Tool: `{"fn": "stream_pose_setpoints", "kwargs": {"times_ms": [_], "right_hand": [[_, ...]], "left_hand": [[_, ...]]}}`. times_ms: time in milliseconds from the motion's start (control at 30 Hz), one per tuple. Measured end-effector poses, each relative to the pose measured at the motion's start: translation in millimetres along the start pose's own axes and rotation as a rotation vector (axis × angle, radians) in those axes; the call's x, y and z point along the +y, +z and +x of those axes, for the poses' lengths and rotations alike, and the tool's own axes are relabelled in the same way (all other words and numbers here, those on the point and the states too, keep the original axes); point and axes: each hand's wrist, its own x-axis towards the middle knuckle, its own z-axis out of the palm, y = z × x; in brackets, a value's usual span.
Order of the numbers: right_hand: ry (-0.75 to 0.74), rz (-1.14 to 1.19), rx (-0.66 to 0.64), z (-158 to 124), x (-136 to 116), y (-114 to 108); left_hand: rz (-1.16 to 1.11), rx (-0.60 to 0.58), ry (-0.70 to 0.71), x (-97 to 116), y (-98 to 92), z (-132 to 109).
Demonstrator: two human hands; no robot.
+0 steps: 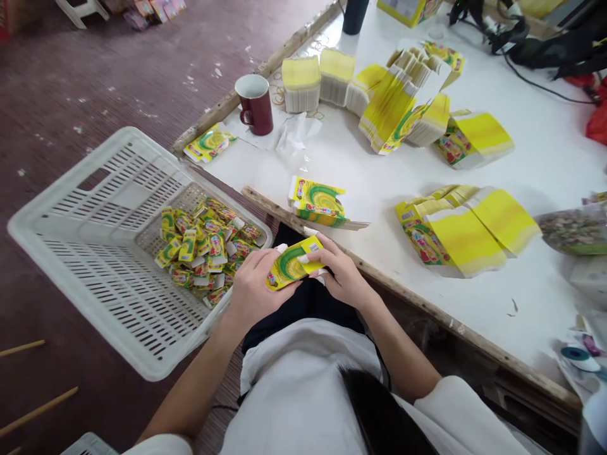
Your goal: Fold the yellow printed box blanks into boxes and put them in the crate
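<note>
Both hands hold one small yellow and green cardboard box [288,265] above my lap, just off the table's edge. My left hand [256,281] grips its left end, thumb along the top side. My right hand [340,270] has its fingers closed on the right end, beside a barcode and a flap. Just beyond, flat yellow box blanks [320,201] lie in a small stack at the table edge. To my left, a white plastic crate [90,265] holds a heap of folded small yellow boxes [215,246].
On the white table [351,272] stand a maroon mug [258,107], a dark cup [355,16] and crumpled clear plastic [296,139]. Bundles of yellow box blanks [469,234] lie to the right, more stacks [301,82] farther back. Black cables [512,38] lie at the far right.
</note>
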Motion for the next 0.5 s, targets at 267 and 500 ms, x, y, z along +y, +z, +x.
{"fn": "stream_pose_setpoints", "kwargs": {"times_ms": [267,500], "right_hand": [[-0.013,0.037,-0.106,3.4,2.3,-15.3],[0.084,0.245,0.049,-1.3,0.8,-0.5]], "left_hand": [[-0.088,-0.055,-0.026,-4.3,2.9,-0.5],[-0.083,0.023,-0.048,4.7,14.1,-2.3]]}}
